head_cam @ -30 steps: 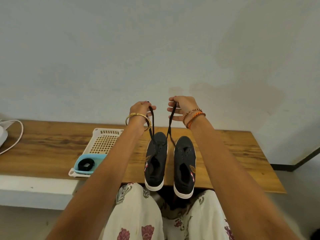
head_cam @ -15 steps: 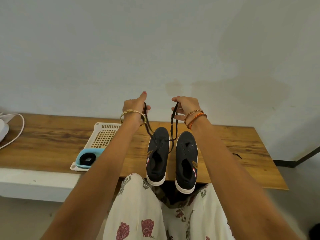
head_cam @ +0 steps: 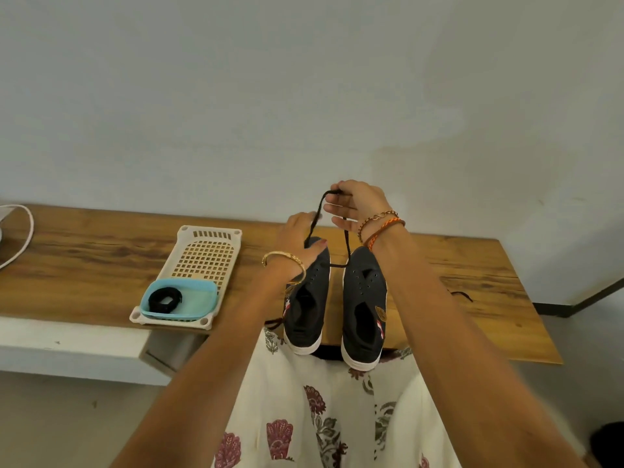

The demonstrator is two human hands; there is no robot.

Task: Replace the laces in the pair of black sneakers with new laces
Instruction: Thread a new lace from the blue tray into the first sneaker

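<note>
Above the toe of the left sneaker (head_cam: 309,292), the right hand (head_cam: 359,206) pinches a black lace (head_cam: 315,216) in curled fingers, while the left hand (head_cam: 299,243) lies flat on that toe with straight fingers, having let go of the lace end it held half a second ago. The right sneaker (head_cam: 364,298) stands beside it on a wooden bench (head_cam: 101,265) against a pale wall. A coiled lace (head_cam: 164,299) sits in a blue dish (head_cam: 196,298) on a cream tray (head_cam: 206,251). No lettering is legible.
</note>
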